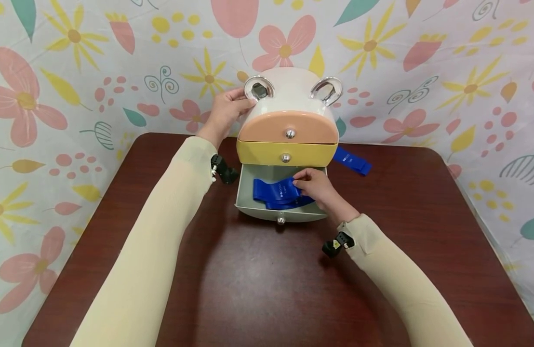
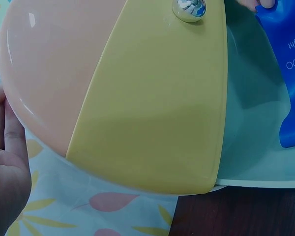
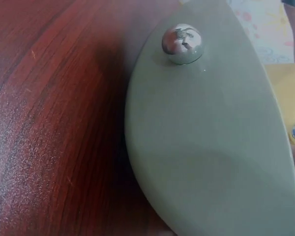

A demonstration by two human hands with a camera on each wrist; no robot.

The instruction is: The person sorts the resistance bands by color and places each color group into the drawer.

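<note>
Head view shows the folded blue rubber resistance band [image 1: 277,191] lying inside the pulled-out grey-green bottom drawer [image 1: 245,193] of a small white plastic drawer cabinet with two chrome ring ears [image 1: 288,89]. The right hand [image 1: 315,186] reaches into that drawer from the right, its fingers curled down onto the band's top edge and pinching it. From the left wrist view a strip of the band [image 2: 291,73] with white lettering lies against the drawer's pale floor [image 2: 250,123].

The drawer front carries a round chrome knob [image 1: 281,220]; the right wrist view shows this knob [image 3: 182,43] close up on the curved grey-green front panel [image 3: 211,147], with the bench wood just beside it. Above the open drawer sit a shut yellow drawer [image 1: 286,153] and a shut peach-coloured drawer [image 1: 288,127], each with its own chrome knob.

The left hand [image 1: 225,112] rests on the cabinet's upper left side, fingers spread and lying straight along the white shell near the left ring ear; in the left wrist view its fingers [image 2: 5,162] lie flat beside the peach front.

A second blue band [image 1: 353,161] lies on the dark red-brown wooden bench [image 1: 271,289] behind the cabinet's right side. A floral-printed cloth [image 1: 76,72] hangs behind the bench.
</note>
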